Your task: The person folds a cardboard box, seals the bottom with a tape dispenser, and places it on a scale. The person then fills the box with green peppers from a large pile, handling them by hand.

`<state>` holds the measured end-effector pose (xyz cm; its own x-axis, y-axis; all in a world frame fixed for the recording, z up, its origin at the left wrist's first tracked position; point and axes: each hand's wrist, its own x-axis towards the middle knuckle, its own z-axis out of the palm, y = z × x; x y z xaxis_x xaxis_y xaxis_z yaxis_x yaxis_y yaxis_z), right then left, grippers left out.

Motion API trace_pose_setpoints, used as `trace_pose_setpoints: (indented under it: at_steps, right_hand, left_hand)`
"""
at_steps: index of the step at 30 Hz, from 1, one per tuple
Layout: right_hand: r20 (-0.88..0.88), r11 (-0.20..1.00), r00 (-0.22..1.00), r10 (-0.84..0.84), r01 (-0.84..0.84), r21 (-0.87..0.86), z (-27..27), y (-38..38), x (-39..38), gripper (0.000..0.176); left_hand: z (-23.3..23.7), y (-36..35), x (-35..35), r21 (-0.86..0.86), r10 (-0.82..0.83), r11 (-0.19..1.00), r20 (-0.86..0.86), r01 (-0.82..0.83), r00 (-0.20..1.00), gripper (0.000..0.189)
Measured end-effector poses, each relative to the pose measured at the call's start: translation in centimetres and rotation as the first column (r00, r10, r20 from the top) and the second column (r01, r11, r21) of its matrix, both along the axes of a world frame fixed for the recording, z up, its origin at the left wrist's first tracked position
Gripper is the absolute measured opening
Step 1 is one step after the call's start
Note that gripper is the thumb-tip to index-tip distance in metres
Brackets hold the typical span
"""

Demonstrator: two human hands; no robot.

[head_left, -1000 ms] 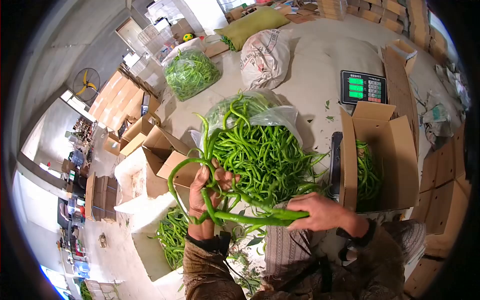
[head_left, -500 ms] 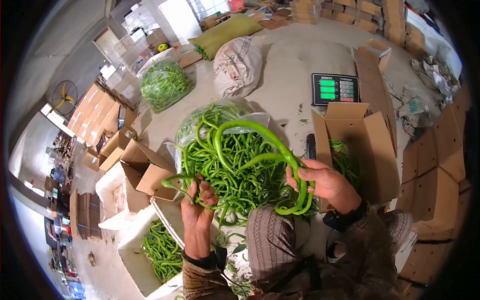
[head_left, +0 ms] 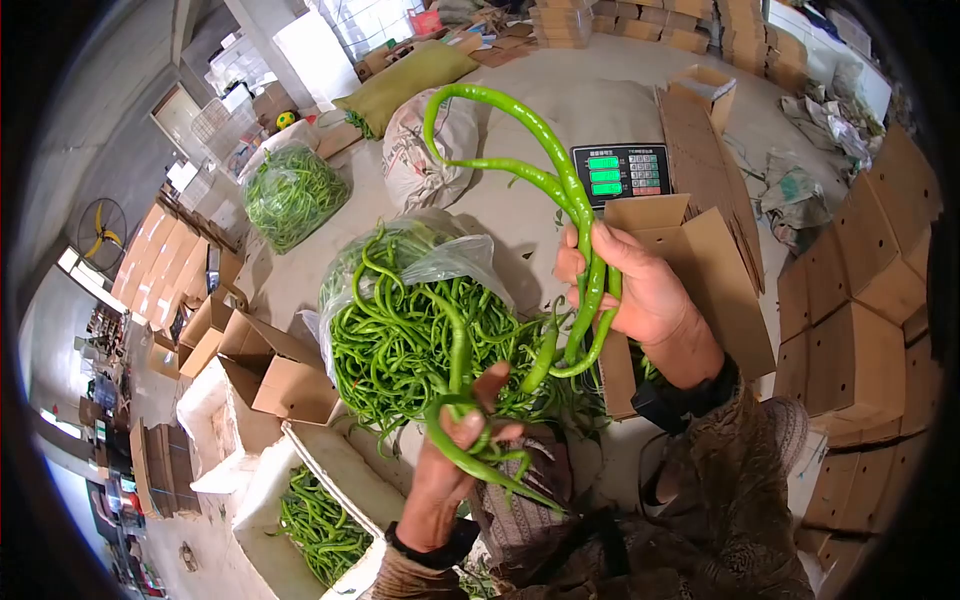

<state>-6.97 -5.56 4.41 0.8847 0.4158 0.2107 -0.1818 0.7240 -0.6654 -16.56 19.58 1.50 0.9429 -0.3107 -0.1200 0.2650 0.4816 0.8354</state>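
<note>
In the middle of the view, my right hand point(head_left: 645, 295) is raised and closed on a few long, curved green chili peppers point(head_left: 545, 125). They arch up and to the left, and their lower ends hang below the fingers. Lower down, my left hand point(head_left: 450, 470) grips curled green chili peppers point(head_left: 475, 465) between thumb and fingers. Behind the hands a clear plastic bag point(head_left: 465, 260) lies open, heaped with green chili peppers point(head_left: 400, 345). Beside my right forearm stands an open cardboard box point(head_left: 720, 265); my arm hides most of its inside.
A white foam box point(head_left: 335, 455) with peppers sits at lower left, near another foam box point(head_left: 200, 430) and open cartons point(head_left: 290, 385). A digital scale display point(head_left: 620, 175) is lit green. Further back are a full pepper bag point(head_left: 293, 200) and a white sack point(head_left: 425, 150). Stacked cartons point(head_left: 850, 360) line the right.
My right hand has lifted its peppers up and turned them more upright. My left hand has moved right and down, its peppers now in front of my knee. The view has shifted slightly.
</note>
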Motion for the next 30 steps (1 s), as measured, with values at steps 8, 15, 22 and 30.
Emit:
trace_pose_setpoints:
  at_steps: [8,15,22,30]
  right_hand:
    - [-0.03,0.947,0.966,-0.259,0.247,-0.203,0.9,-0.4,-2.4,0.027]
    - [0.309,0.679,0.933,-0.182,0.347,-0.647,-1.2,-2.3,-6.0,0.031]
    - [0.16,0.76,0.951,-0.263,0.306,-0.574,-5.0,-1.2,-7.5,0.032]
    - [0.262,0.67,0.964,-0.053,0.229,-0.706,-6.7,3.0,-10.6,0.057]
  left_hand:
    - [-1.3,-2.7,-0.1,0.09,-0.255,0.965,0.13,0.244,0.958,0.033]
    - [0.0,-1.6,-0.1,-0.174,0.045,0.984,-0.011,-0.046,0.999,0.025]
    - [4.3,-1.5,-0.8,-0.06,0.193,0.979,-0.071,-0.197,0.979,0.023]
    - [1.2,-5.0,1.3,-0.078,0.171,0.979,-0.192,-0.188,0.966,0.031]
